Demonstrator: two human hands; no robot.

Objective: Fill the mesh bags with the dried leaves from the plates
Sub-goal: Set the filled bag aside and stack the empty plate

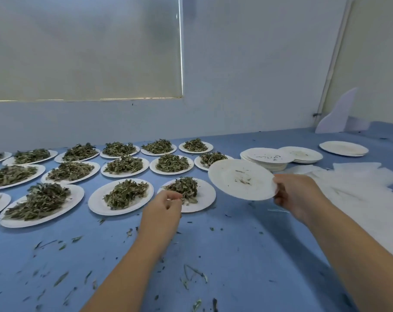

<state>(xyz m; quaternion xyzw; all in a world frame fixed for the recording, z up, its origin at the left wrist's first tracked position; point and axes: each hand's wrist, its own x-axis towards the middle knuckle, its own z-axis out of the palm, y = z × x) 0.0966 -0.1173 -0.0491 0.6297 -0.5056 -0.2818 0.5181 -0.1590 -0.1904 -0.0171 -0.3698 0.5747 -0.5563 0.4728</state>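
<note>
Right hand point(296, 194) grip pinches rim of nearly empty plate point(241, 179), tilted above table point(247, 255). Left hand point(164, 210) grip curled at rim of nearest leaf plate point(204, 199); contact unclear.

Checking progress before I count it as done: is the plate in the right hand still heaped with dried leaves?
No, the plate held by the right hand carries only a few leaf crumbs on its bare white surface.
</note>
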